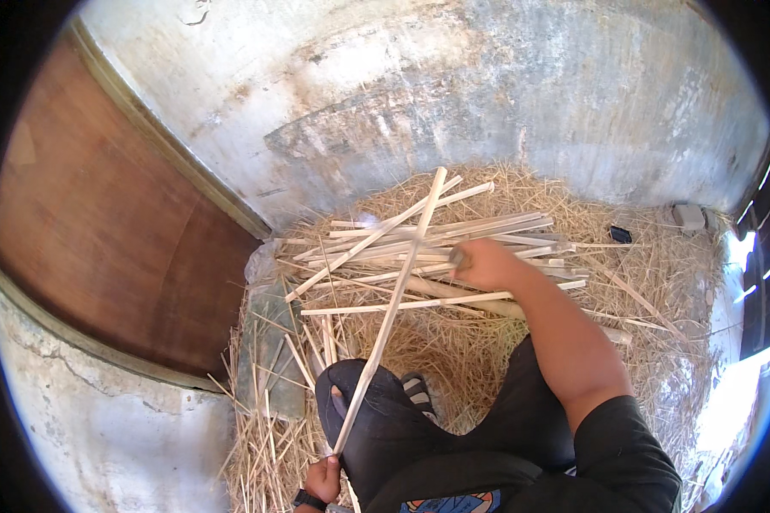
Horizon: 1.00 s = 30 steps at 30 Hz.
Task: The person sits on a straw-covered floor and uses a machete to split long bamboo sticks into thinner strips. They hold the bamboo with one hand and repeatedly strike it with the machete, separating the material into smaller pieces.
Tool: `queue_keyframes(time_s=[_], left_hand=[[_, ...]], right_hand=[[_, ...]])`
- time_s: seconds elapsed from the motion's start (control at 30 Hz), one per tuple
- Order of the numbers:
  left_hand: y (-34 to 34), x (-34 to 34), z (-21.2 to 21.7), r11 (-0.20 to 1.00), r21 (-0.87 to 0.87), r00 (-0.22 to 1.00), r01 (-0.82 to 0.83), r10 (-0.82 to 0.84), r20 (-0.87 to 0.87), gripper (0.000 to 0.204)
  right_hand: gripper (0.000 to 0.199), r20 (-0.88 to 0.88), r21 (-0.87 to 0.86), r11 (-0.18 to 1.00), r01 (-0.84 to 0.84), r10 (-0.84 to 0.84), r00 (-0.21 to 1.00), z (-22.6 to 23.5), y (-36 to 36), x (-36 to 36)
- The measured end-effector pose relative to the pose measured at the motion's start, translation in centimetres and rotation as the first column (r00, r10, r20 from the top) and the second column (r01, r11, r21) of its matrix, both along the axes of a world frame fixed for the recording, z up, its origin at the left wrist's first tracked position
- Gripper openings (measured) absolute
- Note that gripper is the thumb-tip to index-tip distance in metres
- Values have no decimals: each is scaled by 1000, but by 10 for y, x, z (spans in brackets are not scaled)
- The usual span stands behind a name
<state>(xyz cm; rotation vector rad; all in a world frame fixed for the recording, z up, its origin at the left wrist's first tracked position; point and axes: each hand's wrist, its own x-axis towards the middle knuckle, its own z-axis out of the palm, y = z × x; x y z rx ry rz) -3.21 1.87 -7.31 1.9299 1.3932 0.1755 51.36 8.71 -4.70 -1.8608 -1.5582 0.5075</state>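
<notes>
My left hand (322, 479), low at the lower edge and wearing a dark wristband, is closed around the near end of a long pale split bamboo strip (388, 329). The strip slants up across my left knee and over the pile, its far tip near the wall. Above the middle of the pile is my right hand (485, 264), its fingers curled round a short, blurred grey-brown thing whose kind I cannot make out. Beneath it lie several similar bamboo strips (496, 224), mostly crosswise.
Straw (659, 291) covers the ground around my legs. A stained wall (530, 111) rises behind the pile, and a brown wooden door (120, 205) stands at left. Near the far right lie a small black object (620, 234) and a grey block (689, 217).
</notes>
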Motion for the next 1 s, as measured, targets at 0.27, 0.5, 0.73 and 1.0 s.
queue_keyframes(time_s=[0.27,0.5,0.73,1.0], left_hand=[[3,-11,-9,999,-47,1000,-12,12,3,62],[2,-4,0,999,-42,999,-8,9,43,63],[2,-7,-13,998,-68,989,-7,16,145,60],[4,-2,-4,991,-132,994,-4,19,111,61]], right_hand=[[31,217,-255,842,-475,528,821,40,-12,-65],[47,-278,-163,986,37,-81,957,7,4,16],[36,-287,-20,994,-110,99,953,35,-9,1],[14,-814,575,818,-22,570,-108,71,-35,0]])
